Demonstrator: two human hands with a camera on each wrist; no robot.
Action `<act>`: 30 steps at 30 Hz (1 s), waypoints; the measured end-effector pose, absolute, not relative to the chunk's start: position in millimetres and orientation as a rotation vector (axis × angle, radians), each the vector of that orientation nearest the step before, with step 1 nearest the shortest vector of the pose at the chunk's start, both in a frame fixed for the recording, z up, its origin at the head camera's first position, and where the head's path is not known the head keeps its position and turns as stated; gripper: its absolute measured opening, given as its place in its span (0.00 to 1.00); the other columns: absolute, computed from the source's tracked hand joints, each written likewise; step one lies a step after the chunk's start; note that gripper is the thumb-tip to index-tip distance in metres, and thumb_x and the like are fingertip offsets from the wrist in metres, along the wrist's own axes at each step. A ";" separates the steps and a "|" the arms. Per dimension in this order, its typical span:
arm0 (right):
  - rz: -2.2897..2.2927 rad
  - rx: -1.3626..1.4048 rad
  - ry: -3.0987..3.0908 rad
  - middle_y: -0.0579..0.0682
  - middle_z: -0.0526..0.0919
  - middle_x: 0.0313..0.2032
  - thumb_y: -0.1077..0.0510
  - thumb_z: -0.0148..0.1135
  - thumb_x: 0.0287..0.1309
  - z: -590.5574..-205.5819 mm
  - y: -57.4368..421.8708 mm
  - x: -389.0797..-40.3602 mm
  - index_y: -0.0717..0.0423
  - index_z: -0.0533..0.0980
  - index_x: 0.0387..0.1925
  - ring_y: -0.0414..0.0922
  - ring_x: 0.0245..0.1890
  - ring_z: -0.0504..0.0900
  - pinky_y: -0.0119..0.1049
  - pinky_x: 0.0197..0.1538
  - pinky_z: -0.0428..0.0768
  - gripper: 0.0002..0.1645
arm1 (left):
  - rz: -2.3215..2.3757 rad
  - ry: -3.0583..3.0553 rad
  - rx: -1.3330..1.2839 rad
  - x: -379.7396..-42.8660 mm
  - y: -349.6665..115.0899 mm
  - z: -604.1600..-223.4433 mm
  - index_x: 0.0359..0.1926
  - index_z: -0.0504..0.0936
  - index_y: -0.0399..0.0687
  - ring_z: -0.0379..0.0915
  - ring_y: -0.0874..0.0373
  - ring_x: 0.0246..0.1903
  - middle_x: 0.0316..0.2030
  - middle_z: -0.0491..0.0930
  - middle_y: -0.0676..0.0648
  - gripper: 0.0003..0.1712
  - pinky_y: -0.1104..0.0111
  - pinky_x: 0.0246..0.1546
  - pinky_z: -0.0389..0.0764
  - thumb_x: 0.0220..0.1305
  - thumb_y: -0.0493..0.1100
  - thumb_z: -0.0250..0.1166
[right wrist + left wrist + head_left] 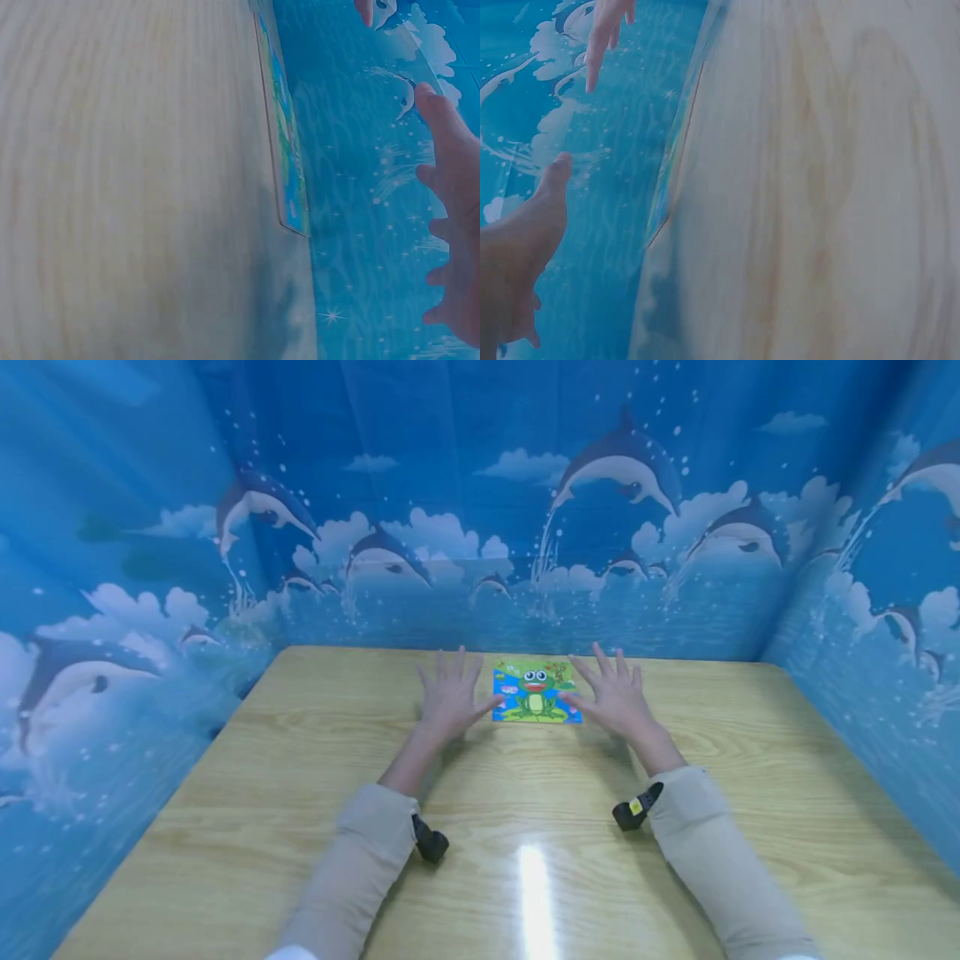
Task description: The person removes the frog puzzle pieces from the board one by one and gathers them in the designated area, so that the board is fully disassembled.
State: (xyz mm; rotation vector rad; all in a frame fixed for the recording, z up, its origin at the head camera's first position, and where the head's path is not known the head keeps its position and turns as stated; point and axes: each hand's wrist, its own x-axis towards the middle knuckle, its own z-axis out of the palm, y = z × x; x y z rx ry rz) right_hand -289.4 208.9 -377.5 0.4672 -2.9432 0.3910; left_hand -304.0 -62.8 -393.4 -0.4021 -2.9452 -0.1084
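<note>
A flat, nearly square board [536, 703] with a cartoon green frog on a blue and green ground lies near the table's far edge. To its left, my left hand [448, 700] is held with straight, spread fingers. My right hand [618, 700] mirrors it on the right, fingers also spread. Both thumbs overlap the board's sides in the head view. In the left wrist view the left hand [525, 247] appears raised off the table; the right wrist view shows the right hand [459, 217] raised too. Neither hand holds anything.
The light wood-grain table [315, 860] has a bright light reflection near its front middle. A blue curtain [450, 468] printed with dolphins and clouds encloses the back and both sides. Black wrist cameras are strapped at both beige sleeves [705, 827].
</note>
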 end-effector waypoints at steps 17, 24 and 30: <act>0.663 0.392 -2.938 0.63 0.43 0.69 0.29 0.45 0.57 -442.2 203.8 -308.3 0.50 0.52 0.70 0.69 0.64 0.41 0.65 0.60 0.38 0.48 | -0.539 -2.936 -0.389 -316.6 -25.6 -455.0 0.72 0.47 0.54 0.31 0.40 0.67 0.70 0.42 0.43 0.46 0.43 0.60 0.31 0.60 0.72 0.44; 0.615 0.413 -2.920 0.61 0.47 0.69 0.30 0.45 0.58 -449.3 207.4 -308.7 0.50 0.54 0.69 0.65 0.66 0.42 0.60 0.63 0.36 0.45 | -0.449 -3.001 -0.395 -317.9 -23.4 -457.6 0.72 0.47 0.56 0.28 0.42 0.67 0.70 0.42 0.47 0.45 0.44 0.60 0.26 0.61 0.73 0.37; 0.547 0.427 -2.963 0.58 0.51 0.68 0.30 0.44 0.58 -452.2 205.9 -308.3 0.52 0.57 0.68 0.62 0.66 0.43 0.60 0.63 0.36 0.45 | -0.414 -3.071 -0.402 -317.6 -24.8 -459.1 0.71 0.48 0.55 0.26 0.47 0.68 0.70 0.41 0.52 0.43 0.48 0.60 0.23 0.62 0.72 0.36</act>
